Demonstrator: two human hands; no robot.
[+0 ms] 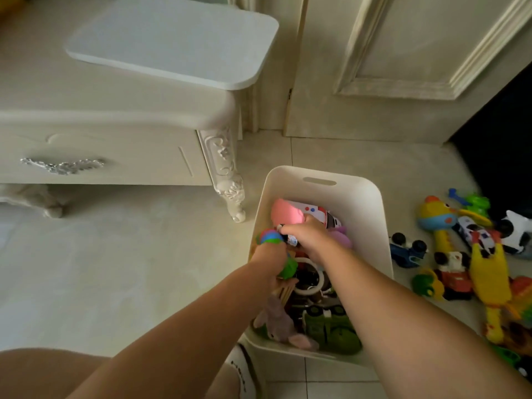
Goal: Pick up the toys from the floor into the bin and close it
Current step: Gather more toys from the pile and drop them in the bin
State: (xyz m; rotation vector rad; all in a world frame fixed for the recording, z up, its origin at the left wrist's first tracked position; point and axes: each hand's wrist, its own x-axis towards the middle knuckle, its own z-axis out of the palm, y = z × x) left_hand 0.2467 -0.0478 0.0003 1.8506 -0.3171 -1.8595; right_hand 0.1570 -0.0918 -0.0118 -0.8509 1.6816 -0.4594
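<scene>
A low cabinet [109, 156] fills the left, with a silver drawer handle [62, 165] and a flat white board [172, 38] with rounded corners lying on its top. Its carved leg [227, 177] stands near the bin's far left corner, apart from it. Below the cabinet a wide stretch of pale floor [129, 269] lies open as far as the person's knee.

A sock [240, 370] at the bin's near left corner carries dark lettering, too blurred to read.

The bin [371, 203] is white, lidless, has a slot handle in its far wall and is nearly full. Both hands are inside it. The left hand [270, 256] is curled round a striped toy [269, 236] against the left wall. The right hand [309, 234] pinches a small toy [291, 239] with a blue-and-white print that I cannot read. Around them lie a pink toy [283, 211], a white van [316, 211], a plush rabbit [277, 323] and a green truck [331, 326].

Right of the bin, toys crowd the floor: a blue car [407, 250] just beside its wall, then a duck rattle [437, 217], a red truck [454, 276], a yellow chicken [489, 275] and a cow [515, 231] by the dark doorway [503, 139].
</scene>
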